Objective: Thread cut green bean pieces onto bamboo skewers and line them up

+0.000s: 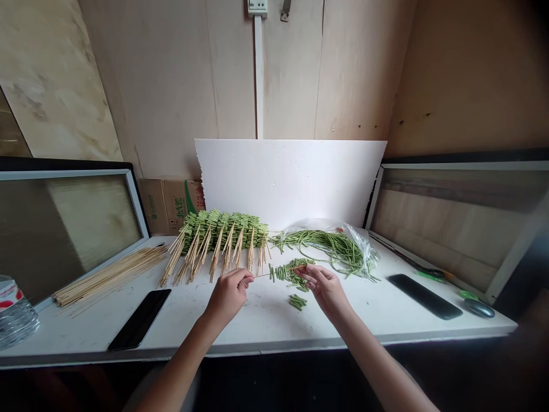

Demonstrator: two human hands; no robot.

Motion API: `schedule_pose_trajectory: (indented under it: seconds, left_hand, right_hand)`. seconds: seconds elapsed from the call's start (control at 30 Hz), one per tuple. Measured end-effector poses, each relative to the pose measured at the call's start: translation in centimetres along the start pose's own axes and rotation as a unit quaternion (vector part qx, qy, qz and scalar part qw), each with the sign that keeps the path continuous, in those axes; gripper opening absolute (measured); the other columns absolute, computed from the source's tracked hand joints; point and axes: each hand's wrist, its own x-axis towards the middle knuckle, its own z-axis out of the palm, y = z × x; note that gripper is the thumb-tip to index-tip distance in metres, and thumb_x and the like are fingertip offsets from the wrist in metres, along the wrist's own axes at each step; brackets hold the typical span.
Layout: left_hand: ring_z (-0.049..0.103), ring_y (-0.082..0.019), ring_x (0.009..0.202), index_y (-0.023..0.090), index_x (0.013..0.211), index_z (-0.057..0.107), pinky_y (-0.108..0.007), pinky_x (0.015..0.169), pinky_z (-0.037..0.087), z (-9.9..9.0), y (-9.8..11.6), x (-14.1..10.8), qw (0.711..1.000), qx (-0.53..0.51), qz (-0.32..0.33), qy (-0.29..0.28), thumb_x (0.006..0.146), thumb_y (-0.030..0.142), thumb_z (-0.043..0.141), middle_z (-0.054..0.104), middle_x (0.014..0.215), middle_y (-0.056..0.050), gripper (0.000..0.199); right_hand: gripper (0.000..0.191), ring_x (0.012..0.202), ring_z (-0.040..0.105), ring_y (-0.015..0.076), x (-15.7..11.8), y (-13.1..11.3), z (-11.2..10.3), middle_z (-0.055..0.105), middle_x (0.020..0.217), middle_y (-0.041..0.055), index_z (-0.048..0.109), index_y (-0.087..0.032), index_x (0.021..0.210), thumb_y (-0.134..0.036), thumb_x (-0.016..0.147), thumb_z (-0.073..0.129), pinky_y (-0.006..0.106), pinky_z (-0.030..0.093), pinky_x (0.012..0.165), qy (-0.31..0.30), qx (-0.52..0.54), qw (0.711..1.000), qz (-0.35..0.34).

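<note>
My left hand [231,292] is closed around the bare end of a thin wooden skewer [261,276]. A row of short green bean pieces [279,273] is threaded crosswise along that skewer. At its other end is my right hand [323,289], thumb and fingers pinched together; what lies between the fingertips is too small to make out. Loose cut bean pieces [297,301] lie on the white table just below, and more cut pieces sit partly hidden behind the right fingers. The skewer is held level above the table.
Filled bean skewers [223,229] are stacked at the back left, with bare skewers [111,277] beside them. Long uncut beans [334,246] spill from a clear bag. Phone [140,319], water bottle [17,315], black slab [424,296], mouse [479,308] and foam board [291,180] surround the workspace.
</note>
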Motion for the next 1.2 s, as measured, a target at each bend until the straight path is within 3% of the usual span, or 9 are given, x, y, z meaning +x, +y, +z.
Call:
schedule_pose_trajectory:
  seconds: [0.27, 0.6, 0.77, 0.9, 1.03, 1.2]
  left_hand:
    - [0.065, -0.017, 0.070, 0.020, 0.082, 0.066, -0.026, 0.065, 0.047, 0.4, -0.3, -0.3, 1.000, 0.005, 0.014, -0.001, 0.089, 0.001, 0.048, 0.069, 0.076, -0.002, 0.027]
    - [0.070, -0.018, 0.075, 0.020, 0.080, 0.062, -0.027, 0.067, 0.052, 0.7, 0.4, -0.2, 1.000, -0.019, 0.020, 0.014, 0.095, 0.010, 0.052, 0.072, 0.080, -0.004, 0.020]
    - [0.069, -0.018, 0.075, 0.021, 0.079, 0.057, -0.026, 0.067, 0.051, 0.9, 0.4, -0.4, 0.999, -0.025, 0.017, 0.013, 0.095, 0.009, 0.050, 0.070, 0.079, -0.003, 0.021]
    - [0.063, -0.015, 0.068, 0.021, 0.080, 0.058, -0.025, 0.065, 0.047, 1.0, 0.5, -0.4, 1.000, -0.023, 0.006, 0.004, 0.093, 0.006, 0.048, 0.066, 0.074, -0.001, 0.023]
    - [0.059, -0.015, 0.066, 0.020, 0.078, 0.058, -0.025, 0.064, 0.044, 1.3, 0.5, -0.7, 1.000, -0.021, -0.008, -0.012, 0.093, 0.007, 0.048, 0.063, 0.071, -0.001, 0.022]
    - [0.057, -0.015, 0.064, 0.020, 0.077, 0.059, -0.025, 0.063, 0.043, 1.7, 1.0, -0.8, 0.999, -0.039, -0.018, -0.021, 0.094, 0.011, 0.047, 0.063, 0.069, -0.001, 0.023]
  right_hand:
    - [0.025, 0.101, 0.075, 0.0291, -0.4, -0.3, 0.0, 0.081, 0.098, 0.0114, 0.080, -0.021, 0.084, -0.044, 0.077, 0.086, 0.028, 0.054, 0.066, -0.019, -0.052, 0.998, -0.010]
    - [0.025, 0.103, 0.070, 0.0299, -0.9, -1.2, 0.8, 0.079, 0.098, 0.0096, 0.081, -0.025, 0.088, -0.048, 0.077, 0.084, 0.031, 0.052, 0.066, 0.030, -0.067, 0.996, -0.047]
    - [0.026, 0.072, 0.063, 0.0190, -1.0, -1.0, 1.1, 0.077, 0.094, 0.0063, 0.081, -0.025, 0.084, -0.048, 0.073, 0.087, 0.031, 0.047, 0.061, 0.046, -0.077, 0.993, -0.076]
    - [0.028, 0.064, 0.055, 0.0142, -1.2, -1.1, 1.3, 0.075, 0.090, 0.0048, 0.081, -0.024, 0.086, -0.046, 0.072, 0.089, 0.032, 0.047, 0.067, 0.057, -0.077, 0.991, -0.095]
    - [0.031, 0.065, 0.055, 0.0150, -1.6, -0.7, 1.6, 0.074, 0.092, 0.0057, 0.080, -0.023, 0.089, -0.047, 0.072, 0.089, 0.034, 0.049, 0.068, 0.062, -0.089, 0.988, -0.110]
    - [0.028, 0.084, 0.062, 0.0236, -2.6, 0.1, 2.9, 0.072, 0.090, 0.0072, 0.079, -0.024, 0.078, -0.051, 0.074, 0.085, 0.035, 0.052, 0.070, 0.047, -0.146, 0.979, -0.134]
